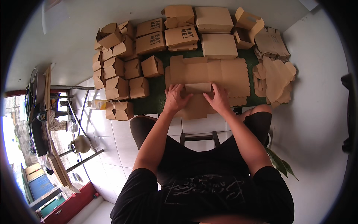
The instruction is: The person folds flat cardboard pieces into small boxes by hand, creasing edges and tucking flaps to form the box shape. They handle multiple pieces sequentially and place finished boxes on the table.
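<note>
A flat brown cardboard box blank (227, 74) with scalloped edges lies at the near middle of the green-topped table (158, 98). Its near part overhangs the table's front edge. One narrow panel (198, 88) of it stands folded up between my hands. My left hand (176, 99) grips the panel's left end, fingers over the far side and thumb on the near side. At the right end my right hand (219, 98) holds it in the same way. Another blank seems to lie beneath, its scalloped edge showing at the right.
Stacked small folded boxes (113, 67) fill the table's left. Larger closed boxes (214, 19) line the back, beside an open box (246, 35). Flat cardboard pieces (276, 76) pile up at the right. A yellow-labelled bottle (97, 104) is by the left edge. A stool (199, 137) shows between my legs.
</note>
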`<state>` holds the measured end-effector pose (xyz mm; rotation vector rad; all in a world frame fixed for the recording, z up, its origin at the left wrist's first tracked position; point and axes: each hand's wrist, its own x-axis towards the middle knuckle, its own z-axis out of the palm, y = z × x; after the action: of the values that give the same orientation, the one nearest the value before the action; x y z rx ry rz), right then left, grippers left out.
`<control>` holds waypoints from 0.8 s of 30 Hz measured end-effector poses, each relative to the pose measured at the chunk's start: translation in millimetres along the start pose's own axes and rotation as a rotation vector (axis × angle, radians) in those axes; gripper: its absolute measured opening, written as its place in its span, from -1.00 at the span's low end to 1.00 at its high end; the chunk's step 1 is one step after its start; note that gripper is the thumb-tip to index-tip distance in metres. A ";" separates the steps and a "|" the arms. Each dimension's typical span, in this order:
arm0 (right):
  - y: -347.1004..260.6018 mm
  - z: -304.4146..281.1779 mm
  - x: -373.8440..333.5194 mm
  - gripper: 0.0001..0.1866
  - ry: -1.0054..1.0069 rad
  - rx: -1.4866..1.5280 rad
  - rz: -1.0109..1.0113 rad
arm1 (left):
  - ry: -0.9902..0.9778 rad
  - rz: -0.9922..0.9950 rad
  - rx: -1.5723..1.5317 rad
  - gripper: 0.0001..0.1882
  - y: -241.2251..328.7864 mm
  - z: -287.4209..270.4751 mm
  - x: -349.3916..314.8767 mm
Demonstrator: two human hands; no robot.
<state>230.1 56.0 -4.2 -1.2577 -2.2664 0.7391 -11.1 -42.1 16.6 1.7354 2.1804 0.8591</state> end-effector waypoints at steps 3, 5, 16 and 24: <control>6.1 2.2 -3.8 -0.63 -0.074 -0.016 0.007 | -0.142 -0.011 0.003 -0.57 -10.6 -4.8 -1.1; 9.0 2.2 -5.2 -0.69 -0.059 0.022 -0.042 | -0.215 -0.024 -0.012 -0.63 -12.8 -12.5 -1.3; -6.7 -26.7 -23.1 -0.63 -0.371 0.089 -0.268 | -0.689 -0.094 -0.143 -0.74 -8.3 -63.2 -12.3; 10.1 -31.7 9.1 -0.53 -0.423 0.269 0.062 | -0.347 0.003 -0.117 -0.61 0.4 -30.1 0.1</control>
<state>251.1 75.8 14.5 -1.1279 -2.3441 1.3944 -26.2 -51.1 41.0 1.6865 1.8658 0.6170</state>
